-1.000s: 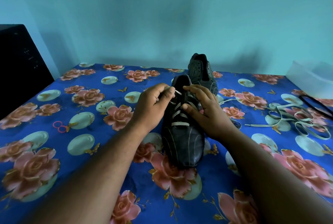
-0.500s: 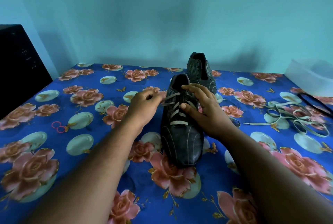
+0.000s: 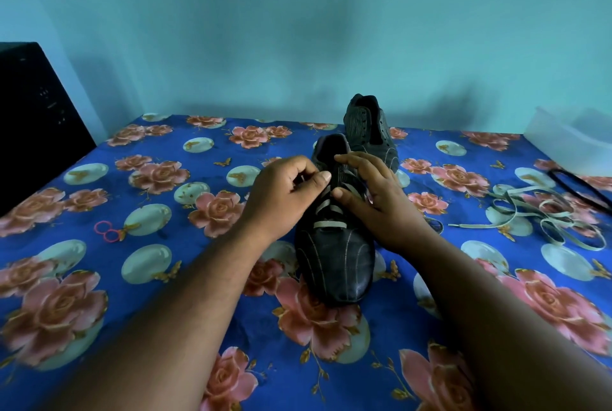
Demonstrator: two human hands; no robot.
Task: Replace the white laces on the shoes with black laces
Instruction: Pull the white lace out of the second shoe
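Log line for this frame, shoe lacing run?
step: unlacing near shoe | left hand: pinches white lace | right hand: steadies shoe | far shoe: unlaced | loose white lace: on cloth

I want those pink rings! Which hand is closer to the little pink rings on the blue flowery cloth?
Left. The left hand pinches the near black shoe's white lace, with the pink rings off to its left. The right hand rests on the shoe's far side.
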